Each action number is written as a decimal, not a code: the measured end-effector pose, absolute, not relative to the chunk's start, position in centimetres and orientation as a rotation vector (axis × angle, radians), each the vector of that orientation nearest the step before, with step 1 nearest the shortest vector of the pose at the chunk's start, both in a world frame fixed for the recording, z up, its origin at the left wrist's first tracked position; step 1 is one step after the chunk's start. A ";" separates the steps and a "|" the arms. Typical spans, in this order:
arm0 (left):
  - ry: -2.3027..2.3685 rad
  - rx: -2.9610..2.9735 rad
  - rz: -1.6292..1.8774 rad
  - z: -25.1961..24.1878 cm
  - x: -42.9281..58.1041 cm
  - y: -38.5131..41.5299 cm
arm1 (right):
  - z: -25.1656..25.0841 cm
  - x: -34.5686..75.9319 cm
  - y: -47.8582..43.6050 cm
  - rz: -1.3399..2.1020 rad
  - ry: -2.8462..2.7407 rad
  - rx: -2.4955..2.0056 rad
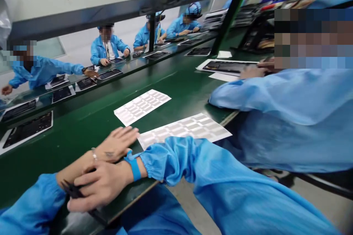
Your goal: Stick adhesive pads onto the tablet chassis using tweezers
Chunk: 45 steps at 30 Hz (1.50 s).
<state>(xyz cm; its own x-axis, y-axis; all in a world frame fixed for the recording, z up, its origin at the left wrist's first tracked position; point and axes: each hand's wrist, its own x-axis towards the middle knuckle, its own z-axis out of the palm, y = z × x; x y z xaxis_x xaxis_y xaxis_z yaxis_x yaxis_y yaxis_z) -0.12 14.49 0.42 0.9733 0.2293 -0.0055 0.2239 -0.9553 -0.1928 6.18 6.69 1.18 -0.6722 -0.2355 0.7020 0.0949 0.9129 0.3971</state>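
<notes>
Right hand (102, 185): fingers curled, closed about one black tool (72, 191); exact type cannot be told. One end of the tool juts out by the left forearm, a dark part shows below the palm. One blue wristband (134, 169) at this wrist.

Left hand (118, 144): open, palm down, fingers straight and lying side by side, pointing at the near corner of the closer label sheet (190, 126). Contact with the paper cannot be told. One bracelet (94, 154) on the wrist. Forearms crossed, right over left.

Label sheets seen: 2. The closer one lies partly hidden behind the right sleeve (176, 158), its right corner past the edge of the green counter (176, 77). The farther label sheet (142, 106) lies flat beyond it, apart; whether single or stacked, unclear.

Co-workers: at least 5. Four sit across; one, in a blue smock (286, 117), sits at right, hands at one dark panel (224, 67). Other dark panels along the counter: several, exact count uncertain.
</notes>
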 end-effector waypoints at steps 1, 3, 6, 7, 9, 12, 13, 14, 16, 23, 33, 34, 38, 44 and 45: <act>-0.276 -2.996 0.085 -0.4 2.2 13.5 | 1.4 6.1 6.2 -0.537 -2.211 0.136; -0.271 -3.095 0.136 -1.1 5.3 12.7 | 1.7 6.0 5.2 -0.542 -2.085 0.188; -0.347 -3.164 0.204 -0.4 6.5 13.3 | 2.1 5.8 3.9 -0.489 -1.995 0.216; -0.367 -3.171 0.226 0.1 6.4 13.6 | 2.3 5.8 3.6 -0.469 -2.009 0.212; -0.397 -3.166 0.258 1.1 6.0 13.9 | 2.6 5.9 3.0 -0.429 -2.060 0.175; -0.442 -3.132 0.271 1.8 5.4 13.8 | 3.4 6.6 2.3 -0.372 -2.112 0.048; -0.467 -3.118 0.269 1.8 5.3 13.7 | 3.6 7.0 2.1 -0.347 -2.138 0.013; -0.493 -3.104 0.263 1.7 5.1 13.7 | 3.9 7.4 1.9 -0.318 -2.176 -0.015; -0.535 -3.078 0.241 1.4 5.0 13.8 | 4.2 7.9 1.8 -0.260 -2.241 -0.028; -0.601 -2.979 0.156 0.8 5.8 16.3 | 3.2 7.3 3.4 -0.133 -2.411 -0.228; -0.289 -3.144 0.002 -0.1 3.7 14.9 | -0.2 7.9 5.5 0.058 -2.381 -0.186; -0.268 -3.172 0.027 -0.1 3.5 14.7 | -0.2 7.9 5.5 0.051 -2.397 -0.183; -0.262 -3.205 0.012 -0.2 3.4 14.2 | -0.5 7.7 5.6 0.076 -2.409 -0.190; -0.527 -3.146 -0.214 -0.9 3.3 14.4 | -1.0 7.9 5.4 0.214 -2.229 -0.132; -0.653 -3.116 -0.249 -1.1 3.2 14.7 | -1.0 8.0 5.2 0.250 -2.236 -0.130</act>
<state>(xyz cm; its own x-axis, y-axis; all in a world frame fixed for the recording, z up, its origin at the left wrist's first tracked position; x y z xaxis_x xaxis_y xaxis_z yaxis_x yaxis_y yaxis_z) 3.17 14.67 -1.06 0.9043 0.4028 0.1416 0.3947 -0.9151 0.0825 8.00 5.25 -0.95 -0.6253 0.1798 0.7594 0.0075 0.9744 -0.2245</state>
